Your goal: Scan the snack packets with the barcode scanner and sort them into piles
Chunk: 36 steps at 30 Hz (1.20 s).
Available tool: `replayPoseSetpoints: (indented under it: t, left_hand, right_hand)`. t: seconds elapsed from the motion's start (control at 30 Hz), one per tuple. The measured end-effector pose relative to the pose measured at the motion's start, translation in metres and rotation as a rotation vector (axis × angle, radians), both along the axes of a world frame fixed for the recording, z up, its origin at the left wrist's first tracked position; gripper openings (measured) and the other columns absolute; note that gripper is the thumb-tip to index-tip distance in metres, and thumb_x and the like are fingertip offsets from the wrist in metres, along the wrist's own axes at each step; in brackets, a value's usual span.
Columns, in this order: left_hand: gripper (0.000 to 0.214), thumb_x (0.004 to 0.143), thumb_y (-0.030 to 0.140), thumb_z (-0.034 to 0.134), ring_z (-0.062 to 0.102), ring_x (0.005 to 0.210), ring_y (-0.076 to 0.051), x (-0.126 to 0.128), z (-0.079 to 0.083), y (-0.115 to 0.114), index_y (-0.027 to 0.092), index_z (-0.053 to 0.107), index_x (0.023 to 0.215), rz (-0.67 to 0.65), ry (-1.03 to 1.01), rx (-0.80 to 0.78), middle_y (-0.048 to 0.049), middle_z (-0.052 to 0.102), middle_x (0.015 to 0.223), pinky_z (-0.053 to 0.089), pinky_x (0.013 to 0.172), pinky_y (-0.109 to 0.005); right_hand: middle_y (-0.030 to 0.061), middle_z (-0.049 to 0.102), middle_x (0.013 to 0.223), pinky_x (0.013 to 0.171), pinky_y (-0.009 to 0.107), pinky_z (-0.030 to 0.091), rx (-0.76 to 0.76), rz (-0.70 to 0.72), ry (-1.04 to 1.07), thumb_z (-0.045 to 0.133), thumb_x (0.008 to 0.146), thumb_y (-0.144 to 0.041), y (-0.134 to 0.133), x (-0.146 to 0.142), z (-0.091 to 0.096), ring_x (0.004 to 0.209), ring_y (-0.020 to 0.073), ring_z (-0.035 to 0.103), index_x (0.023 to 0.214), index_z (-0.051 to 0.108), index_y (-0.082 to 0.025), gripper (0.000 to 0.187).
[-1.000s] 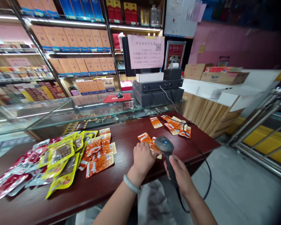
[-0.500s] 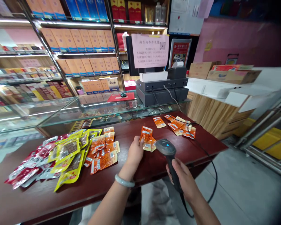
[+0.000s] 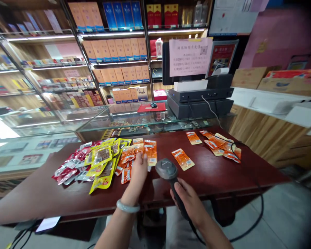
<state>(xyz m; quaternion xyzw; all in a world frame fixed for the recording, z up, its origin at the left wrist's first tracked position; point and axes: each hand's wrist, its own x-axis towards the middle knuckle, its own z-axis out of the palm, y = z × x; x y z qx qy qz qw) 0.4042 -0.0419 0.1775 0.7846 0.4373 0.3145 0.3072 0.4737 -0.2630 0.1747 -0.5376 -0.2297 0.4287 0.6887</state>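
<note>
My left hand (image 3: 139, 169), with a pale bangle on its wrist, pinches an orange snack packet (image 3: 150, 150) at the right edge of the pile of orange snack packets (image 3: 128, 154). My right hand (image 3: 188, 199) is wrapped round the handle of a black corded barcode scanner (image 3: 167, 168). The scanner's head is just right of the held packet, apart from it. A single orange packet (image 3: 182, 159) lies flat to the right of the scanner. Yellow snack packets (image 3: 103, 169) and red-and-silver packets (image 3: 74, 167) are heaped to the left.
More orange packets (image 3: 220, 144) lie at the right of the dark red table (image 3: 155, 193), with the scanner cable near them. Behind stands a glass counter (image 3: 142, 121) with a monitor (image 3: 166, 64) and a cash drawer (image 3: 199, 108). Boxed goods fill the shelves.
My left hand has moved left with an orange packet, from mid-table to the orange pile. The scanner remains in my right hand. The view has turned left.
</note>
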Motion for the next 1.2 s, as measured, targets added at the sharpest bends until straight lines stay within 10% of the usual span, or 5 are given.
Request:
replayPoseSetpoints:
  t: [0.27, 0.67, 0.83, 1.2]
  left_hand:
    - [0.07, 0.089, 0.05, 0.051, 0.038, 0.138, -0.036, -0.016, 0.025, 0.033, 0.01, 0.037, 0.144, 0.4, 0.17, 0.335, -0.0231, 0.045, 0.146, 0.032, 0.111, -0.051]
    - [0.043, 0.093, 0.026, 0.05, 0.026, 0.146, -0.03, 0.122, 0.017, -0.063, 0.038, 0.059, 0.132, -0.675, 0.437, 0.487, -0.0054, 0.037, 0.156, 0.03, 0.111, -0.051]
    - [0.042, 0.083, 0.026, 0.065, 0.04, 0.138, -0.032, 0.137, 0.022, -0.045, 0.03, 0.063, 0.124, -0.746, 0.586, 0.446, -0.0127, 0.05, 0.145, 0.035, 0.108, -0.048]
    - [0.036, 0.068, 0.029, 0.08, 0.065, 0.096, -0.026, 0.084, 0.015, -0.03, 0.015, 0.063, 0.096, -0.563, 0.544, 0.204, -0.0146, 0.067, 0.104, 0.046, 0.084, -0.032]
  right_hand:
    - [-0.0041, 0.053, 0.062, 0.041, 0.016, 0.028, -0.01, -0.049, 0.058, 0.066, 0.078, -0.066, -0.006, 0.004, -0.008, 0.046, 0.0051, 0.038, 0.096, 0.06, -0.018, 0.052]
    - [-0.0007, 0.062, 0.063, 0.044, 0.019, 0.038, -0.096, -0.431, 0.104, 0.074, 0.067, -0.068, -0.059, 0.036, -0.002, 0.05, 0.0112, 0.054, 0.1, 0.065, -0.019, 0.059]
    - [-0.0011, 0.062, 0.062, 0.041, 0.018, 0.034, -0.097, -0.45, 0.091, 0.074, 0.069, -0.066, -0.071, 0.041, 0.002, 0.044, 0.0084, 0.048, 0.103, 0.063, -0.018, 0.06]
    - [0.0001, 0.064, 0.064, 0.042, 0.019, 0.035, -0.112, -0.371, 0.114, 0.075, 0.066, -0.068, -0.05, 0.033, -0.003, 0.05, 0.0123, 0.056, 0.102, 0.064, -0.019, 0.062]
